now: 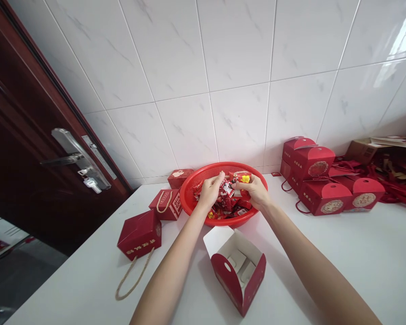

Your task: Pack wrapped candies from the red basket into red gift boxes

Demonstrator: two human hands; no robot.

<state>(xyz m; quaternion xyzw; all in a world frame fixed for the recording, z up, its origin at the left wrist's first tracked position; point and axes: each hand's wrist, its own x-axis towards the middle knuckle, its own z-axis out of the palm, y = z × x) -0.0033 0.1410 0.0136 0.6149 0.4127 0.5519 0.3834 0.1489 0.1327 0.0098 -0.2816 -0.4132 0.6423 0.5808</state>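
Note:
A red plastic basket (pixel 190 206) stands near the tiled wall, with several red-wrapped candies (pixel 227 204) in it. Over its middle, my left hand (pixel 212 189) has its fingers closed round something I cannot make out, beside a red and white wrapper. My right hand (pixel 255 190), over the basket's right side, pinches a red packet (pixel 242 177) with yellow print. In front of the basket sits an open red box (pixel 253 280) with a white inside; its flaps are up and nothing shows in it.
Closed red boxes with rope handles (pixel 140 234) stand at the left. Several red boxes (pixel 325 197) are stacked at the right, beside a cardboard box (pixel 360 150) and red ribbons. A dark door (pixel 30 113) is at the far left.

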